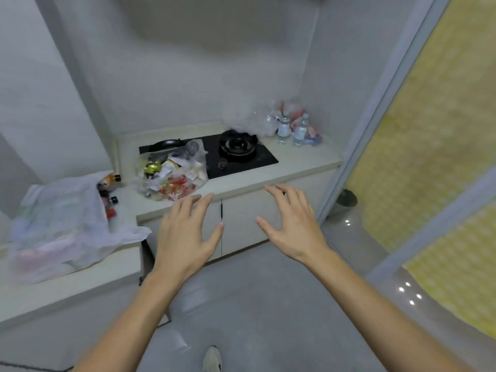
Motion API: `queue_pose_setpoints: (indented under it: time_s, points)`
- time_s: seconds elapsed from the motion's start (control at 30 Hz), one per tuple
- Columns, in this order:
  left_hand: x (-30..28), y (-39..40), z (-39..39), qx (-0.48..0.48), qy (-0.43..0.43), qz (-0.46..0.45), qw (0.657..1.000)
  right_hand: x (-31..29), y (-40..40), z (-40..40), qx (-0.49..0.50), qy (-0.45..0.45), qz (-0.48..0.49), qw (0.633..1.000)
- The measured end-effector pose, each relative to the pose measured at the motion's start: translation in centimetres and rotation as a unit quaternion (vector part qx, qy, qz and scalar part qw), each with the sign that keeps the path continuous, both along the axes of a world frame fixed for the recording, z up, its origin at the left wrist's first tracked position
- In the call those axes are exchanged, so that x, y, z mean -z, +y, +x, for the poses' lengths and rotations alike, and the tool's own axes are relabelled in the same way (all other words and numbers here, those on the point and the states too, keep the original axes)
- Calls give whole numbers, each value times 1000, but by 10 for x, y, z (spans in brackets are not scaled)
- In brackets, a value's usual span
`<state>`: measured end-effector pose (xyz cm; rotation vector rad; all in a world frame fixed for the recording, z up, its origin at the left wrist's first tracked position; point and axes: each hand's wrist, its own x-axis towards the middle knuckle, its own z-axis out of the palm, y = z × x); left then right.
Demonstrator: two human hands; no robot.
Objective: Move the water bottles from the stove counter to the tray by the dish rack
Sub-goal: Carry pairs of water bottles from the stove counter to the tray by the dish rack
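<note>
**Both hands out, bottles at the far corner**

I've got my left hand (188, 232) and right hand (292, 226) stretched out in front of the pale cabinet doors (241, 224), fingers spread and relaxed, holding nothing, palms down, the two well apart from each other. Two clear plastic water bottles (292, 130) stand upright at the back right corner of the smooth, light stove counter (303, 159), side by side with pale labels, just in front of a heap of crinkled clear plastic bags (255, 116). Left of them sits the glossy black stove (241, 157) with its round burner ring. A see-through bag of rubbish (171, 173), lumpy with paper and red scraps, slumps on the counter's front left. A soft white bag (64, 218) lies on the lower counter at far left, dark-capped bottles poking out. Grey floor below me.
</note>
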<state>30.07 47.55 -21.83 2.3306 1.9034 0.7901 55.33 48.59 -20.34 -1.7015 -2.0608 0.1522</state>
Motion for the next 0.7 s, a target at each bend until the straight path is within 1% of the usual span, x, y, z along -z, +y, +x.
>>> queue_pose_setpoints:
  time_s: [0.17,0.3,0.53,0.7]
  points:
    - [-14,129,57,63,-1,4,998,-7,95,54,50,3,7,999]
    - [-15,211,109,103,7,4,995,-3,154,102,84,11,3,996]
    - [0,344,222,132,25,1,991,19,272,216,121,16,-15,992]
    - [0,431,293,119,32,-12,992,27,364,293,116,29,-38,992]
